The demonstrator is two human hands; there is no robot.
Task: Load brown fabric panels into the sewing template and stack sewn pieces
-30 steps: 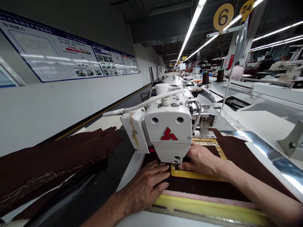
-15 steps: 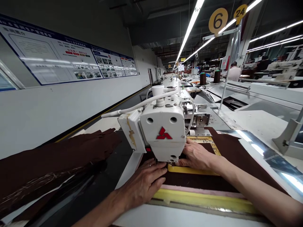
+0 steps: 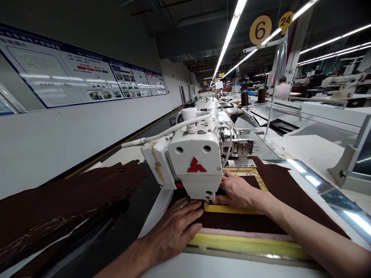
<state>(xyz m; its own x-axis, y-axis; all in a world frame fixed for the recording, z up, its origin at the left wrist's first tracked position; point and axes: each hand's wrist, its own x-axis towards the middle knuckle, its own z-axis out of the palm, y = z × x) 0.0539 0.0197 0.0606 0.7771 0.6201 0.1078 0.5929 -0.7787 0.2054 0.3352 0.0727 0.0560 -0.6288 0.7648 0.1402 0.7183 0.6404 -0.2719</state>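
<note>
A white sewing machine (image 3: 197, 166) with a red three-diamond logo stands in front of me. Under its head lies dark brown fabric (image 3: 278, 185) held in a yellow template frame (image 3: 232, 209). My left hand (image 3: 175, 227) lies flat on the fabric just left of and below the needle area, fingers stretched out, a ring on one finger. My right hand (image 3: 236, 191) presses flat on the fabric and yellow frame to the right of the head; its fingertips are hidden under the machine.
A pile of brown fabric pieces (image 3: 66, 200) lies at the left. A yellow strip (image 3: 246, 245) edges the near side of the table. Thread cones (image 3: 245, 98), a pole with number signs (image 3: 260, 29) and more machines stand behind. A wall with posters (image 3: 72, 77) runs along the left.
The view has drifted a little, so everything sits slightly left and higher. Both hands stay flat on the fabric beside the machine head.
</note>
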